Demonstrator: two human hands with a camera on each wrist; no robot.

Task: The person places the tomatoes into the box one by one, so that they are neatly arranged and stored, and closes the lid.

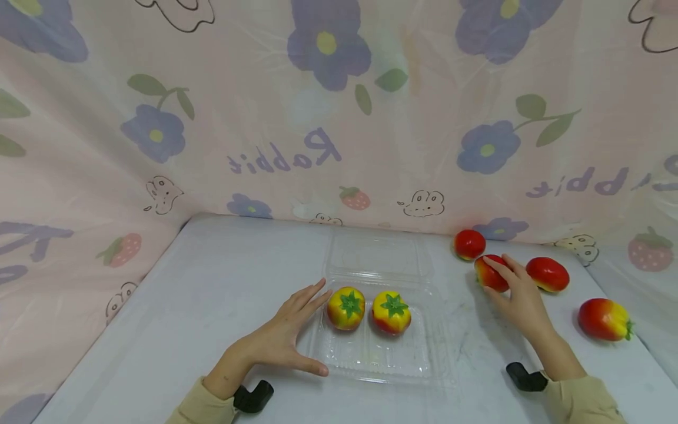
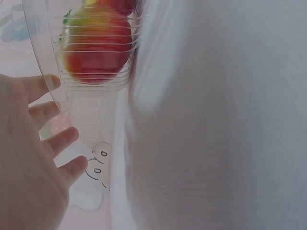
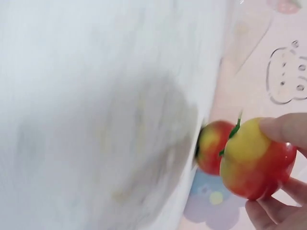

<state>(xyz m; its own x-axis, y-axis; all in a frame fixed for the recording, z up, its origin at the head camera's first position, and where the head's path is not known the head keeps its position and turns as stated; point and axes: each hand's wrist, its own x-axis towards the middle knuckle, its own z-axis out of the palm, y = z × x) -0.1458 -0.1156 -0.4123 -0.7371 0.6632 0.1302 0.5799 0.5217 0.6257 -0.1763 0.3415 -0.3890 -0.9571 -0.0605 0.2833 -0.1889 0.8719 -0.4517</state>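
My right hand (image 1: 521, 301) pinches a red-and-yellow toy tomato (image 3: 256, 163) between thumb and fingers at the back right. In the right wrist view its green stem end faces away from the palm, and another toy tomato (image 3: 213, 146) shows behind it. My left hand (image 1: 278, 338) is spread beside the left edge of a clear plastic clamshell box (image 1: 349, 362), fingertips right at its rim. Two toy tomatoes, a left one (image 1: 346, 308) and a right one (image 1: 391, 312), sit side by side in the box, green tops up.
The box's clear lid (image 1: 377, 253) lies folded back toward the wall. Around the right hand lie more toy tomatoes: one at the back (image 1: 469, 244), one to its right (image 1: 548, 274) and one near the table's right edge (image 1: 604, 320). A printed cloth (image 1: 296, 106) hangs behind the white table (image 1: 212, 282).
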